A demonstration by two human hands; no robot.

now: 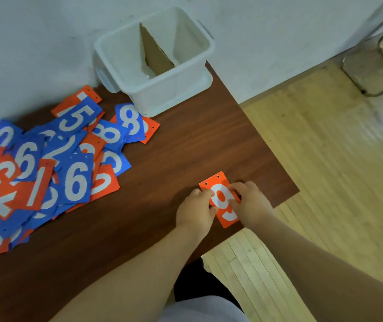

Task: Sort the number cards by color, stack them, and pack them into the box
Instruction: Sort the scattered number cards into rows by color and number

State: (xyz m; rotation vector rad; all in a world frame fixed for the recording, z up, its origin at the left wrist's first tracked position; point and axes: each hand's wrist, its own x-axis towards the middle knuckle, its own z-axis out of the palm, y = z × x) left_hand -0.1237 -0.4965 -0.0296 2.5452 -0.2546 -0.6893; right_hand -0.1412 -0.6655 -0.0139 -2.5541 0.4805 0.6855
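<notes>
I see the left hand (pixel 195 211) and right hand (pixel 251 203), fingers curled, pinching opposite edges of one orange 9 card (pixel 216 181) lying near the table's (pixel 186 147) right edge, with bare tabletop between it, the mixed card pile (pixel 46 163) at left and the white box (pixel 169 98) by the wall.

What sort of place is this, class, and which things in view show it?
Likely a plain indoor room, perhaps a classroom: a dark wooden table against a bare white wall, pale plank flooring, and a metal chair frame nearby.

Left hand (pixel 195 211) and right hand (pixel 252 203) bare; pale grey garment (pixel 199 309), black fabric (pixel 191 283)
</notes>
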